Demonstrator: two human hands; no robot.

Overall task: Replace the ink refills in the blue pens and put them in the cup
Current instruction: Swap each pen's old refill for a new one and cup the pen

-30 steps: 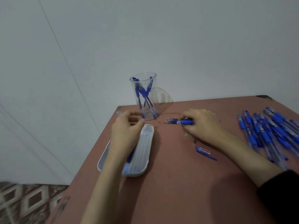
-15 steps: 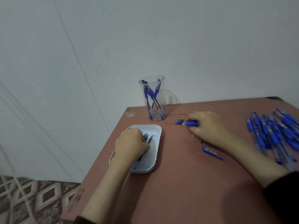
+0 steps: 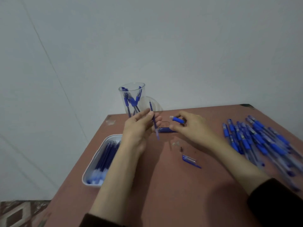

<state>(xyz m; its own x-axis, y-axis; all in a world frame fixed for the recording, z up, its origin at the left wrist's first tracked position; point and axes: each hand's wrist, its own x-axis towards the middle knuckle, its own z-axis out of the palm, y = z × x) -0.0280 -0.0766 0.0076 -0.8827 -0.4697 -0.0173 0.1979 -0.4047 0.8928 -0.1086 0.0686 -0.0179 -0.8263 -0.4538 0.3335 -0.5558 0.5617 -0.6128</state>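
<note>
A: Above the surface (image 3: 164, 194), head view, item one: left hand (image 3: 139, 126), fingers pinched on a refill (image 3: 154, 123) standing near upright, tip up.

B: Item two?

A: Right hand (image 3: 190, 126), closed on the blue pen barrel (image 3: 177, 119), its long axis lying crosswise, open end facing left toward the refill, just beside it.

B: Cup (image 3: 132, 99)?

A: Behind the left hand, pens inside. The refill likely needs tipping level to enter.

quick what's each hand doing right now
Left hand: fingers closed on an ink refill, held up above the table.
Right hand: fingers closed on a blue pen barrel.
</note>
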